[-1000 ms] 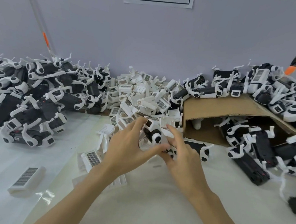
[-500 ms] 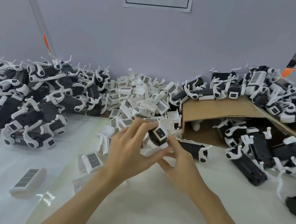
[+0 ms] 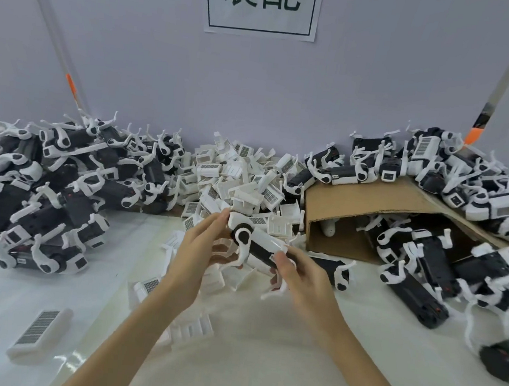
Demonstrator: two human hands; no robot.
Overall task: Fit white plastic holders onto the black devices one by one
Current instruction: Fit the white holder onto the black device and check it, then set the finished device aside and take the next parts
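Note:
A black device with white legs and a white holder along its top is held level above the table, in the middle of the view. My left hand grips its left end between thumb and fingers. My right hand pinches its right end from the side. Behind my hands lies a heap of loose white plastic holders. Another black device lies on the table just right of my hands.
Black devices with white holders are heaped at the left and the right. A brown cardboard box lies on its side at the right. One white holder lies alone at the near left.
The device has been turned from end-on to lying sideways between my hands. Both hands have risen a little and spread apart along it.

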